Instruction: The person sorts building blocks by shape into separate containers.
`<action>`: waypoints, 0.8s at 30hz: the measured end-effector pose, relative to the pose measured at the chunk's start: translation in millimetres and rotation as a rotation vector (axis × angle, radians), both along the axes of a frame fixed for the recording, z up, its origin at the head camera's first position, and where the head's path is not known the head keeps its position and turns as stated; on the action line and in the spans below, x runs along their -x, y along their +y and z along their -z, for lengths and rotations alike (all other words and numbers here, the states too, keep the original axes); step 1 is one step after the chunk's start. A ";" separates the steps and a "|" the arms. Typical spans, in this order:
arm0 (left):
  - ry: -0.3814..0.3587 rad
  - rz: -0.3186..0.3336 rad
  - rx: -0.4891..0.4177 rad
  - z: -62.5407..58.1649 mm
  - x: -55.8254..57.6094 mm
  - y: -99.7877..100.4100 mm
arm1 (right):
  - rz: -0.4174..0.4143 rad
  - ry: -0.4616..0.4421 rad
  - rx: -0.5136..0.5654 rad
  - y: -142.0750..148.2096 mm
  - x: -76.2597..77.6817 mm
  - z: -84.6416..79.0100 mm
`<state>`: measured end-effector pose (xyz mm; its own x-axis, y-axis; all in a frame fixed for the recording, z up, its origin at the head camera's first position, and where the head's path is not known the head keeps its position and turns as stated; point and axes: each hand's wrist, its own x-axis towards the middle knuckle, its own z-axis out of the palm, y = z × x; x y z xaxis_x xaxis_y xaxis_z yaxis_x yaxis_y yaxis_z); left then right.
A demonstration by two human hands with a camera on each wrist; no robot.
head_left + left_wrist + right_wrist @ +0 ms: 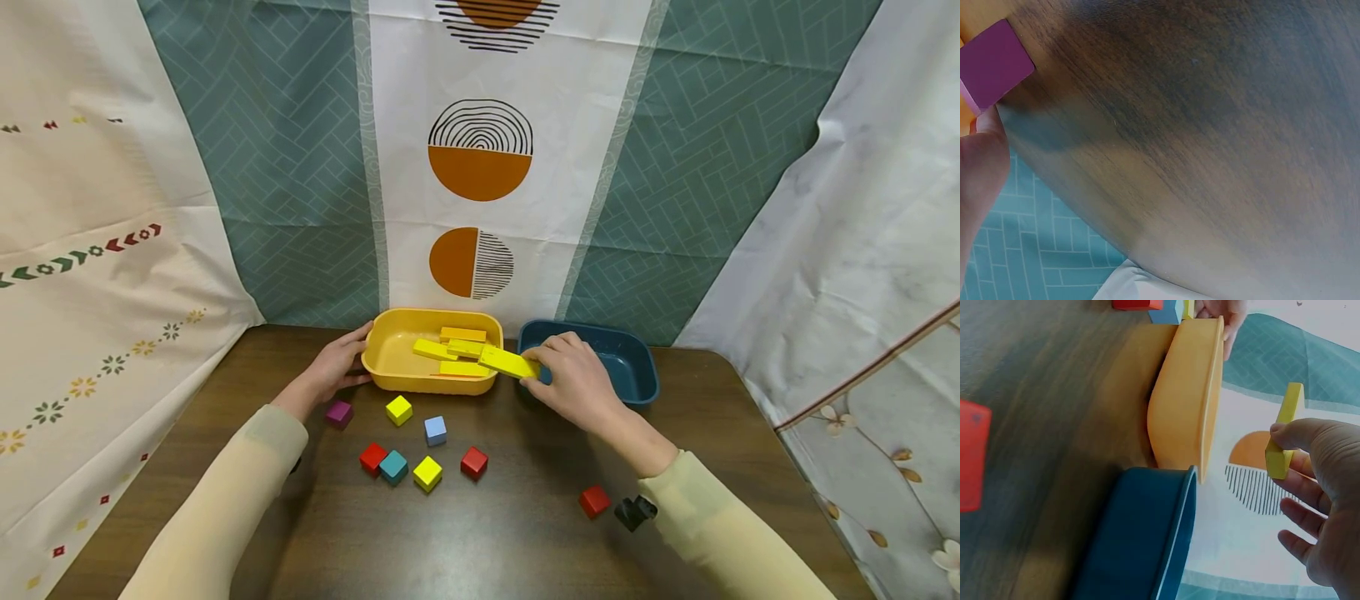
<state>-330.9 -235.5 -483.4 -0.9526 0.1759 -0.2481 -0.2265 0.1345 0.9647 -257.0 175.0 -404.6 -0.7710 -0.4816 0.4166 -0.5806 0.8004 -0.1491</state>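
My right hand (573,379) pinches a flat yellow block (508,362) between thumb and fingers. In the head view the block's far end overlaps the right rim of the yellow bin (390,379); the right wrist view shows it raised above the rims. Inside that bin lie several yellow and orange-yellow blocks (431,349). My left hand (330,367) holds the bin's left end, fingers toward the back corner and thumb toward the front. Close by its thumb sits a purple cube (994,65). Below my right hand, partly hidden, stands a dark blue bin (1132,537).
Scattered in front of the bins on the dark wooden table (360,550) are yellow cubes (427,474), red cubes (474,463), a teal cube (393,467) and a light blue cube (435,431). Another red cube (595,502) lies near the right sleeve. Patterned cloth (300,167) hangs behind.
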 end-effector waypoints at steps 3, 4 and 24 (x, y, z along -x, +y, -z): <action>0.003 0.000 -0.002 -0.2 0.1 0.2 | -0.006 0.012 0.006 -3.5 4.3 -1.6; 0.003 0.000 -0.002 -0.1 0.1 0.1 | -0.007 0.011 0.005 -4.8 5.7 -2.2; -0.014 0.009 -0.023 -15.1 -8.2 4.6 | 0.065 -0.072 -0.043 -33.2 39.0 -7.2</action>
<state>-322.7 -230.9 -468.3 -0.9474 0.1904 -0.2572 -0.2388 0.1145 0.9643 -296.0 141.8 -397.4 -0.8285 -0.4454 0.3395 -0.5159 0.8428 -0.1532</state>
